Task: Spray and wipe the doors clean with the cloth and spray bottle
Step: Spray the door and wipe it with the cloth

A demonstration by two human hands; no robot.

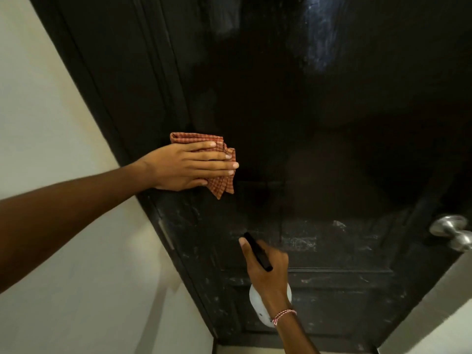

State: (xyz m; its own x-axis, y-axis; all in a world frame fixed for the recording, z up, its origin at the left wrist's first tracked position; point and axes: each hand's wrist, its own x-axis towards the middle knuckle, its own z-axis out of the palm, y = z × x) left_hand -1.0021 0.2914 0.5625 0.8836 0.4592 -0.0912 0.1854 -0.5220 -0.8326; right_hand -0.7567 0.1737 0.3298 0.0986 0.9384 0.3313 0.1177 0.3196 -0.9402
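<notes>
Your left hand (189, 166) presses the cloth (221, 184) flat-fingered against the door (332, 149) near its left edge; your right hand (268, 272), seemingly clenched, grips the spray bottle (256, 301).

We are viewing a door (319, 123) whose dark painted surface is shining smooth and glossy in its upper panel, while its lower panels are showing dull, whitish scuffs. We are noting a woven checked cloth (221, 186), soft and matt; a spray bottle (258, 305) of smooth white plastic with a black plastic head; a knob (449, 229) of satin metal; a matt painted wall (51, 85).
</notes>
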